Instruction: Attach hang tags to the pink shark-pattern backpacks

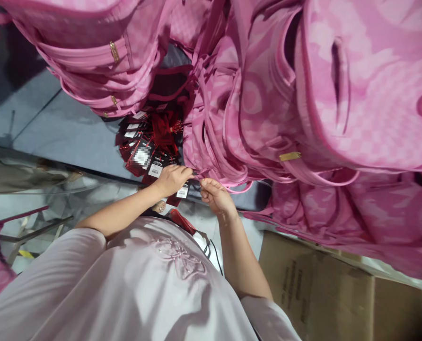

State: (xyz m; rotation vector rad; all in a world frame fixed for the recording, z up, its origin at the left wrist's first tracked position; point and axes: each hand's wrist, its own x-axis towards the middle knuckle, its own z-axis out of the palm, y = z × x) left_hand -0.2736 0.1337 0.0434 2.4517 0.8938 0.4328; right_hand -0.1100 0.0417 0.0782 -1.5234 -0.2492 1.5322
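My left hand is closed in a pinch at the table's front edge, by the lower end of a pink backpack. Just to its right my right hand is also closed, thumb and finger pinched together. The thin piece between the two sets of fingertips is too small to make out, close to a pink strap. A black and red hang tag with a white barcode label shows directly below my left hand. Beyond that hand lies a spread pile of similar hang tags, with red strings bunched on top.
Pink patterned backpacks with gold zipper pulls stand at left and right on the grey table. More pink bags sit lower right, above a cardboard box. A red-handled object is near my waist.
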